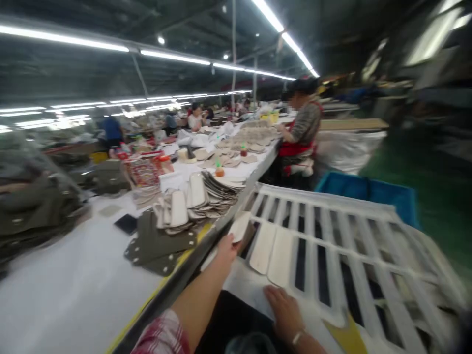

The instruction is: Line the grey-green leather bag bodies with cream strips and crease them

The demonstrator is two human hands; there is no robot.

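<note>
On white slatted rack [310, 260], 2 pale panels [282, 255] lie side by side, w/ L hand [226, 250] pinching a 3rd panel [240, 227] beside them, R hand [283, 310] nr rack's edge, grip unclear; prob. early on, many stacked panels [179, 209] left on table [73, 275].

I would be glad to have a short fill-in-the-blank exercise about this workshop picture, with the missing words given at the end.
1. The person wearing the camera holds a pale piece in the ____ hand.
2. On the white slatted rack, ____ pale panels lie side by side.
3. The bin beyond the rack is ____ in colour.
4. The co-worker beside the long table wears a ____ apron.

Missing words: left; two; blue; red.
</note>
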